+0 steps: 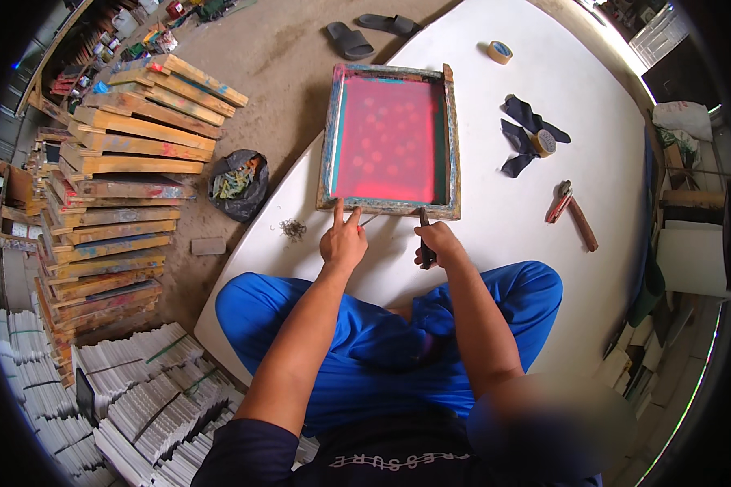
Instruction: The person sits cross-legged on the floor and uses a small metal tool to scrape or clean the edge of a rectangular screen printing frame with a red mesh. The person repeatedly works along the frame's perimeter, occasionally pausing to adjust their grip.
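A screen-printing frame (325,166) with a worn, paint-stained wooden border and pink and green mesh lies on the white board. My left hand (343,243) is at its near edge, with two fingers reaching onto the wood. Beside its thumb shows a thin metal-shafted tool (370,219) with a bit of red, mostly hidden by the hand. My right hand (442,243) is closed around a black-handled tool (425,231), upright against the same edge; its working end is hard to make out. A small heap of metal bits, like staples (292,230), lies left of my left hand.
On the white board (471,122) lie a tape roll (499,52), dark cloth strips (536,118) with another tape roll (543,143), pliers (559,203) and a hammer (583,226). Wooden frames (130,211) are stacked left, near a black bag (240,185). Sandals (351,40) lie beyond.
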The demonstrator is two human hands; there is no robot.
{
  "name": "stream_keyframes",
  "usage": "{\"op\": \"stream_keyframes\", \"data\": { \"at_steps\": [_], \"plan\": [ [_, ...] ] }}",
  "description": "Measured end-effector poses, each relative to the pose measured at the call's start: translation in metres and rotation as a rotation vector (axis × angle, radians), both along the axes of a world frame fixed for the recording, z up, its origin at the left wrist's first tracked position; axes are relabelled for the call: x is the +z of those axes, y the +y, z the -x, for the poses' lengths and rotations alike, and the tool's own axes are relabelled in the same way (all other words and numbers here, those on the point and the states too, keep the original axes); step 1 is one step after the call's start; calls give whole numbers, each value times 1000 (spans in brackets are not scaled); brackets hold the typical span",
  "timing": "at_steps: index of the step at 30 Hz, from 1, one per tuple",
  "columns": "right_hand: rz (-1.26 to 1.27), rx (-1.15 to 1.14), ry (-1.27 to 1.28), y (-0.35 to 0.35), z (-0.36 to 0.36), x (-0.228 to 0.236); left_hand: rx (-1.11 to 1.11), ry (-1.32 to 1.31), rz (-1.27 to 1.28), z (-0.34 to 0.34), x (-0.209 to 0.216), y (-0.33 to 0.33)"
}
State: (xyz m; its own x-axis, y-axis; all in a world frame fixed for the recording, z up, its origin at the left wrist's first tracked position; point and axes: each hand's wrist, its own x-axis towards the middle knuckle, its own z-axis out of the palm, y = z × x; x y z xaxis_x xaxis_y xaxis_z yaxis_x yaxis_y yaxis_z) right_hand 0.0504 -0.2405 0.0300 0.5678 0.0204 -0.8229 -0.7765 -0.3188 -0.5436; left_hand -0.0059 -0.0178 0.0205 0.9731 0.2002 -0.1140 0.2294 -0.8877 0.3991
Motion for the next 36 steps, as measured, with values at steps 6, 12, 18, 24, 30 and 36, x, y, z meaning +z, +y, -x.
{"op": "stream_keyframes", "data": {
  "at_steps": [6,12,18,24,30,36],
  "plan": [
    [103,58,-52,-1,-2,3,-14,-48,-23,-2,-9,1],
    [468,194,-216,20,24,-11,-20,-22,-21,-1,-6,-1],
    [608,166,-326,39,34,-4,-23,16,-17,0,-7,0],
    [634,115,-421,41,35,-13,-48,146,-19,-2,11,-2],
    [660,198,-501,21,47,-20,-124,129,-53,5,5,12],
    [6,-29,-161,-17,55,-33,-237,15,12,5,-2,-12]
  ]
}}
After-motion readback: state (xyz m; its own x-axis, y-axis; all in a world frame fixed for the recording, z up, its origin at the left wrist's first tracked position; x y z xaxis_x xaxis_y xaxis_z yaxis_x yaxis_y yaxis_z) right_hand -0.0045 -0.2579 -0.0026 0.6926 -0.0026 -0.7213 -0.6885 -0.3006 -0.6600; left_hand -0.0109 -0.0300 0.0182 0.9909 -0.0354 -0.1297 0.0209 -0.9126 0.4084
